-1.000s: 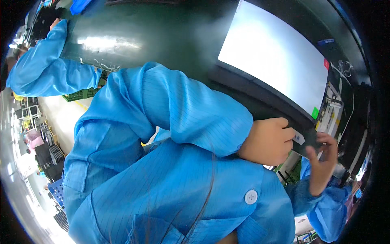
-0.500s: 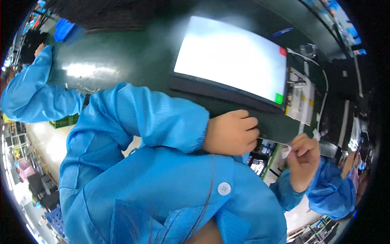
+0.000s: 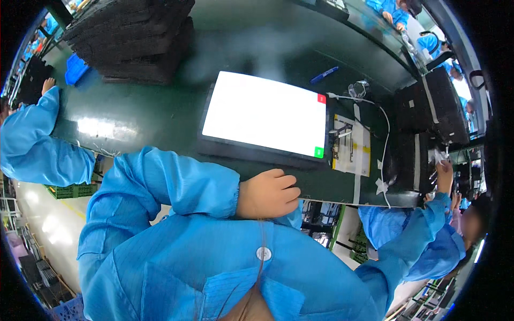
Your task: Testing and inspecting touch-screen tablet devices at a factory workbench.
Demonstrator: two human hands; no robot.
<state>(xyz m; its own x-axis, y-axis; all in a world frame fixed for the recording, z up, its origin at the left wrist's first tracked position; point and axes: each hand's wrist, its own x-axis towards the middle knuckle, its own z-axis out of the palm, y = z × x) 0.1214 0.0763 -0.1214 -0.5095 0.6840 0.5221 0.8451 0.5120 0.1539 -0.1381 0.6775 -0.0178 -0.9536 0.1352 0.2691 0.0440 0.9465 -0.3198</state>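
My left hand (image 3: pixel 269 195) lies loosely curled at the near edge of the green table, back of the hand up. Nothing shows in its fingers. Just beyond it is a lit flat screen (image 3: pixel 265 117), white with a red and a green corner square, lying on a black foam block (image 3: pixel 257 156). My right arm stretches far to the right. The right hand (image 3: pixel 444 176) is raised there with fingers pinched, beside a small clear, filmy piece (image 3: pixel 441 157); its exact grip is too small to make out.
A white cable (image 3: pixel 386 128) runs from the screen past a card with metal parts (image 3: pixel 351 145). A blue pen (image 3: pixel 324 75) lies behind. Black foam stacks (image 3: pixel 134 40) stand far left, black cases (image 3: pixel 432 104) at right. Co-workers sit at both sides; a co-worker's hand (image 3: pixel 48 84) is far left.
My right hand has moved from the table's near edge, where it pinched a small white piece, out to the far right. The view has shifted; my left hand stays curled at the edge.
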